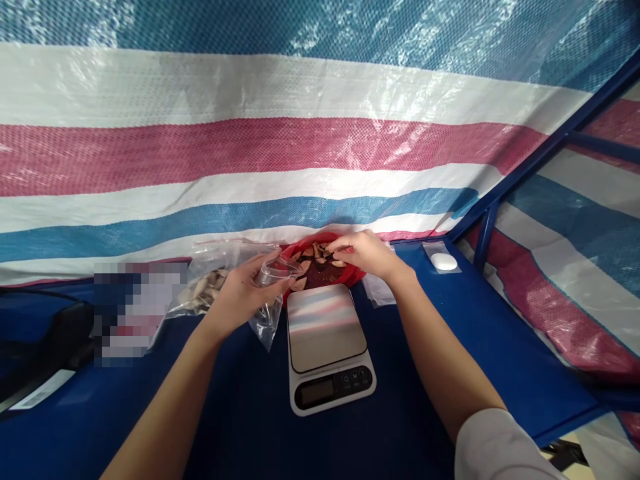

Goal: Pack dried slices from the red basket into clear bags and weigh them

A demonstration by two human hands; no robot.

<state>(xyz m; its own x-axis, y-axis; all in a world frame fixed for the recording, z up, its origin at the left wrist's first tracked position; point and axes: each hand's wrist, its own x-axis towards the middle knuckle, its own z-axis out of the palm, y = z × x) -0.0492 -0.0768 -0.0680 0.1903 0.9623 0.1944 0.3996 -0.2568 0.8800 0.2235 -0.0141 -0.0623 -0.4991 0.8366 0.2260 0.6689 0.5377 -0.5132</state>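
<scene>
My left hand (239, 293) grips a small clear plastic bag (267, 325), its mouth held out between thumb and fingers. Beside that, a red plastic bag (356, 275) lies open with brown-edged dried slices (299, 285) in it. Over the red bag's right side, my right hand (369, 252) has its fingertips pinched together among the slices; whatever is between them is too small to make out. A white kitchen scale (327, 333) with a shiny plate stands in front of the red bag, its display dark.
Left of my left hand lies a clear zip bag (207, 290) of pale dried pieces. White papers (379, 287) are behind my right wrist. A small packet with a white oval object (443, 261) sits farther right. Striped sheeting (280, 147) hangs behind the blue table (480, 333).
</scene>
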